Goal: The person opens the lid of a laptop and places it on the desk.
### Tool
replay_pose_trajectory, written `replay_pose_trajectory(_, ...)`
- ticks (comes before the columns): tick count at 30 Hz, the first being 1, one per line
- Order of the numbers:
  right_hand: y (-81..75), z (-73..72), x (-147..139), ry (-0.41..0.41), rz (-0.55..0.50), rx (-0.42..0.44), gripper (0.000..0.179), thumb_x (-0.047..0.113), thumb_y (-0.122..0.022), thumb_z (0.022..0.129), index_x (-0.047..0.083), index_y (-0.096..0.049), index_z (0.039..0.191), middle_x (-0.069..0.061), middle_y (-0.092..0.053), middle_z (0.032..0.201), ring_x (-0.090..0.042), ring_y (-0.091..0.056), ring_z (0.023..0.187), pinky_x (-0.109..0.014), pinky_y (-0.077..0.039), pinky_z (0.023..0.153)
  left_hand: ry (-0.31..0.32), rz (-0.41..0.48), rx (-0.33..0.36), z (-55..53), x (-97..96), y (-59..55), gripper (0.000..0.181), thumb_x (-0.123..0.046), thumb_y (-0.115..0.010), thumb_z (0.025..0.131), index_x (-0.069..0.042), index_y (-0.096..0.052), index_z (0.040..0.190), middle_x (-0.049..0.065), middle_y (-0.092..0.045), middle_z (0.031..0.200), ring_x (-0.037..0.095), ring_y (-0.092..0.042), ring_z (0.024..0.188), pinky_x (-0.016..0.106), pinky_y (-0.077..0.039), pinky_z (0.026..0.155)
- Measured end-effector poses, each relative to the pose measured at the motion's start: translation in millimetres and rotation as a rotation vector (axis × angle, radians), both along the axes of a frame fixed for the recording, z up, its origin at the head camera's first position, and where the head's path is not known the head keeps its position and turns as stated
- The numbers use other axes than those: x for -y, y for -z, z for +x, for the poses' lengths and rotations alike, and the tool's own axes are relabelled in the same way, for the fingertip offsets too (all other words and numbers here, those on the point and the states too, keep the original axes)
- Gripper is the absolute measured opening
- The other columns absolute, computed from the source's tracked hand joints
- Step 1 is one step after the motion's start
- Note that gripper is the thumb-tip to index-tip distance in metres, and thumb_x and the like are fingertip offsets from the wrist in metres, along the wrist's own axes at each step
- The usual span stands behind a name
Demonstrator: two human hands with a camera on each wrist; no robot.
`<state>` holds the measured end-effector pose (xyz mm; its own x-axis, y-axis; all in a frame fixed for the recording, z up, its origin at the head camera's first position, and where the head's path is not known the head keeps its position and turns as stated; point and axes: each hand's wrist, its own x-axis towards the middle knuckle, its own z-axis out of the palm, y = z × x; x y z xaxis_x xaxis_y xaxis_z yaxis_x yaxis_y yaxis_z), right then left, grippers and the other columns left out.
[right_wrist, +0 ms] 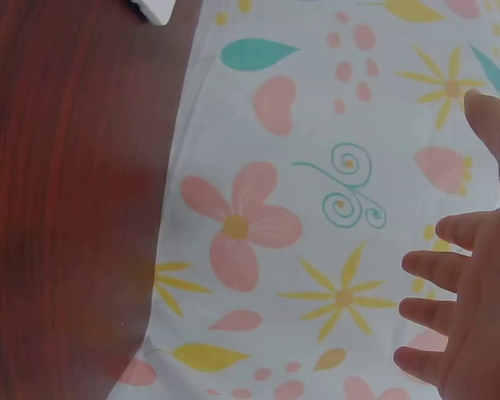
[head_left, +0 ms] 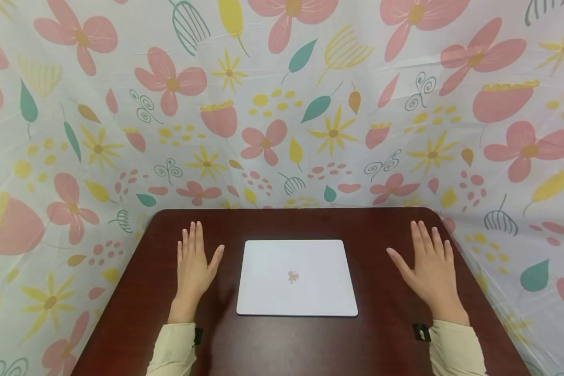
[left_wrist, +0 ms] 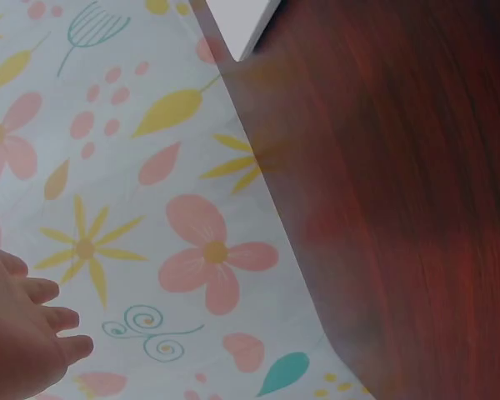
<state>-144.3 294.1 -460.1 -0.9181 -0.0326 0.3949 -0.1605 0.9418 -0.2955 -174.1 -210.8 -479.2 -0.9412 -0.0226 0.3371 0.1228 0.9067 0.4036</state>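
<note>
A closed silver laptop [head_left: 297,292] with a shiny logo lies flat in the middle of the dark red-brown table. To its left is my left hand [head_left: 192,269], fingers straight and thumb spread, holding nothing. My right hand [head_left: 432,274] is to the laptop's right, with its fingers extended and thumb out, also holding nothing. Neither hand touches the laptop. In the left wrist view, part of the left hand [left_wrist: 21,333] shows at the lower left edge; a laptop corner [left_wrist: 240,25] shows at the top. The right wrist view has the right hand [right_wrist: 483,308] at its right side.
The wooden table [head_left: 301,344] has rounded far corners. A white cloth [head_left: 268,177] printed with pink flowers, yellow blooms and green leaves hangs behind the table and along both sides. Dark straps with small black pieces [head_left: 421,332] sit at the sleeve cuffs.
</note>
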Motion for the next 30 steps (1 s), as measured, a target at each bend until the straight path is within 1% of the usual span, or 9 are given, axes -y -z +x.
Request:
replay_pose_trajectory(4, 1.4, -0.2, 5.1, -0.013, -0.02, -0.018, 0.083, 0.05, -0.053, 0.093, 0.006, -0.018, 0.154, -0.025, -0.028, 0.152, -0.043, -0.012, 0.143, -0.059, -0.002, 0.115, 0.006, 0.029, -0.013, 0.6, -5.0, 0.2, 0.085, -0.052, -0.046, 0.097, -0.007, -0.005, 0.155, 0.016, -0.008, 0.16, 0.033, -0.002, 0.147, 0.054, -0.007, 0.117)
replay_pose_trajectory(9, 5.3, -2.5, 10.9, -0.03, -0.047, -0.046, 0.08, 0.049, -0.055, 0.093, 0.006, -0.022, 0.153, -0.024, -0.034, 0.149, -0.044, -0.02, 0.14, -0.06, -0.006, 0.114, 0.015, 0.079, -0.006, -0.4, -11.4, 1.8, 0.082, -0.049, -0.045, 0.098, -0.005, -0.006, 0.155, 0.017, -0.01, 0.16, 0.032, -0.003, 0.147, 0.051, -0.007, 0.118)
replay_pose_trajectory(12, 7.9, -3.9, 14.5, -0.041, -0.069, -0.054, 0.078, 0.048, -0.055, 0.093, 0.006, -0.024, 0.152, -0.024, -0.036, 0.147, -0.044, -0.023, 0.139, -0.06, -0.007, 0.114, 0.024, 0.126, -0.023, -1.5, -15.2, 2.9, 0.079, -0.045, -0.047, 0.099, -0.003, -0.008, 0.154, 0.019, -0.013, 0.159, 0.033, -0.007, 0.147, 0.051, -0.011, 0.117)
replay_pose_trajectory(16, 11.4, -4.4, 18.8, -0.057, -0.115, -0.047, 0.074, 0.044, -0.054, 0.095, 0.006, -0.025, 0.152, -0.029, -0.04, 0.143, -0.045, -0.024, 0.138, -0.062, -0.01, 0.113, 0.03, 0.205, -0.037, -2.6, -19.8, 4.3, 0.072, -0.037, -0.047, 0.101, 0.001, -0.014, 0.153, 0.022, -0.02, 0.156, 0.037, -0.017, 0.144, 0.055, -0.019, 0.114)
replay_pose_trajectory(21, 17.4, -6.0, 22.1, -0.065, -0.161, -0.035, 0.07, 0.04, -0.053, 0.097, 0.004, -0.027, 0.15, -0.031, -0.042, 0.14, -0.048, -0.028, 0.135, -0.067, -0.018, 0.107, 0.026, 0.297, 0.013, -3.2, -24.6, 6.0, 0.067, -0.028, -0.048, 0.101, -0.001, -0.015, 0.153, 0.024, -0.023, 0.154, 0.041, -0.026, 0.14, 0.058, -0.027, 0.11)
replay_pose_trajectory(25, 24.0, -7.9, 24.3, -0.073, -0.192, -0.014, 0.068, 0.038, -0.053, 0.097, 0.002, -0.028, 0.15, -0.031, -0.041, 0.14, -0.049, -0.029, 0.134, -0.069, -0.022, 0.103, 0.025, 0.346, 0.058, -2.7, -28.6, 8.1, 0.067, -0.022, -0.05, 0.1, -0.003, -0.015, 0.153, 0.026, -0.027, 0.152, 0.043, -0.033, 0.136, 0.057, -0.033, 0.106)
replay_pose_trajectory(30, 32.7, -10.6, 27.8, -0.082, -0.22, 0.027, 0.068, 0.037, -0.053, 0.098, 0.0, -0.028, 0.149, -0.032, -0.038, 0.142, -0.051, -0.029, 0.133, -0.071, -0.024, 0.1, 0.039, 0.381, 0.067, -3.3, -33.3, 12.8, 0.066, -0.018, -0.053, 0.098, 0.0, -0.019, 0.152, 0.026, -0.03, 0.15, 0.042, -0.039, 0.132, 0.056, -0.039, 0.102)
